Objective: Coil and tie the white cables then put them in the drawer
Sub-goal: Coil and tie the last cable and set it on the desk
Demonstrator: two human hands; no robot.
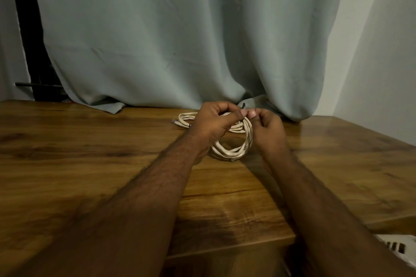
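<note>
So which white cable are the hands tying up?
Look at the wooden table in front of the grey curtain. The held coil hangs between the left hand and right hand. The other cable lies flat behind, untouched.

Both bare forearms reach forward from the near edge of the table and converge toward its far edge, near the middle. Left hand (212, 122): back of hand up, fingers curled inward, thumb extended to the right, closed in a pinch. Right hand (267, 128): fingers curled under, thumb raised with nail visible, also pinched. The two thumb tips meet or nearly meet; contact cannot be confirmed. Wrists are roughly level, left forearm angled rightward, right forearm angled leftward.
</note>
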